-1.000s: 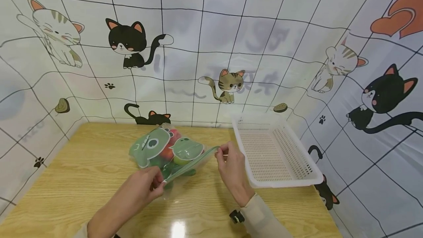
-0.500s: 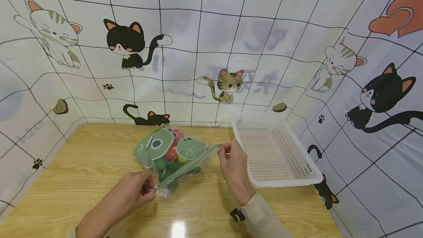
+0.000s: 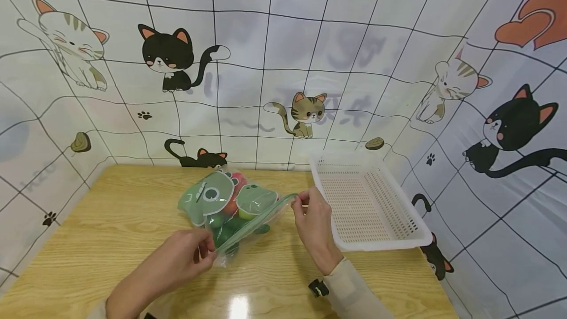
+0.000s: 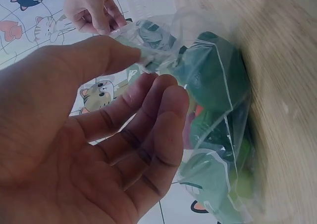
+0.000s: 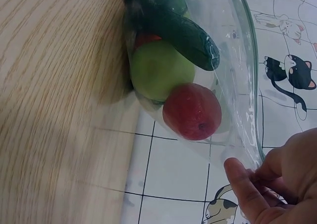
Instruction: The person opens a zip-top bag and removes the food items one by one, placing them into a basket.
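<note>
A clear zip bag with green cartoon prints (image 3: 217, 193) lies on the table. My left hand (image 3: 181, 255) pinches the near left end of its green zip strip between thumb and forefinger; in the left wrist view the other fingers of that hand (image 4: 114, 125) are loosely bent. At the strip's far right end my right hand (image 3: 315, 225) pinches the corner. Through the plastic, the right wrist view shows a red fruit (image 5: 192, 111), a green round fruit (image 5: 161, 70) and a dark green cucumber-like piece (image 5: 190, 40). The strip is stretched between both hands.
A white perforated basket (image 3: 381, 247) stands on the right of the wooden table (image 3: 106, 210), close beside my right hand. Behind the table hangs a white sheet (image 3: 248, 87) with cat prints. A small black object (image 3: 318, 288) is at my right sleeve.
The bag has shifted slightly right and its strip lies a little lower on the left. My left hand moved left and down, then back right to the strip's end. My right hand moved slightly.
</note>
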Action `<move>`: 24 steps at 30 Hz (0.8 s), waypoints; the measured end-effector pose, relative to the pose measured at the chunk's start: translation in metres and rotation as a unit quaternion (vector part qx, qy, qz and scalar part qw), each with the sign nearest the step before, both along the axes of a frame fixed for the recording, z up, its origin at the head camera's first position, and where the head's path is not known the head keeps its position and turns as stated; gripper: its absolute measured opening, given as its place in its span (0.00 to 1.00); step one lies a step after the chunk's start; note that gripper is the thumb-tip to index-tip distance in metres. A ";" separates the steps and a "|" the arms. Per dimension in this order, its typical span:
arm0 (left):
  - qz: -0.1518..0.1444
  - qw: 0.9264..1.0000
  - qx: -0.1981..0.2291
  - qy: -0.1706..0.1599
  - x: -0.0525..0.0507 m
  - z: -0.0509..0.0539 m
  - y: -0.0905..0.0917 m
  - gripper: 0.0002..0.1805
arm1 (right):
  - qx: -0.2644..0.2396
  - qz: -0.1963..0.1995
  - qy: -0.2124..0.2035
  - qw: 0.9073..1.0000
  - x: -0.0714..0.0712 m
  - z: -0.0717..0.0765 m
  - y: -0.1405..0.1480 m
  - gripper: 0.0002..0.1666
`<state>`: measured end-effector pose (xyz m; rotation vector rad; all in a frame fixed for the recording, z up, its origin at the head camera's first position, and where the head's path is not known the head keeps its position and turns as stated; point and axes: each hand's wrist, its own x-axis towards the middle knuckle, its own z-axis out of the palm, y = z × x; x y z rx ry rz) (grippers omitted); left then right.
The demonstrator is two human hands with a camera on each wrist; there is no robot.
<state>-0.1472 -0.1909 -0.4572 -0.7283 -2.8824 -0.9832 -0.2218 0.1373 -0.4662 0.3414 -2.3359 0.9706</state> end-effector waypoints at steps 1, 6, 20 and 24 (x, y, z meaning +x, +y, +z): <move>0.000 1.000 -0.001 -0.003 -0.001 0.001 0.001 0.10 | 0.000 0.000 0.000 1.000 0.000 0.000 0.000 0.07; 0.003 1.000 0.001 -0.008 -0.006 0.005 0.011 0.07 | 0.005 0.001 0.001 1.000 0.000 0.000 0.000 0.07; -0.005 0.999 0.029 0.017 -0.034 0.009 0.054 0.08 | -0.007 0.009 0.000 1.000 0.001 -0.001 -0.001 0.07; -0.008 1.000 0.022 0.014 -0.037 0.010 0.062 0.09 | -0.008 0.014 0.000 1.000 0.002 -0.002 -0.001 0.08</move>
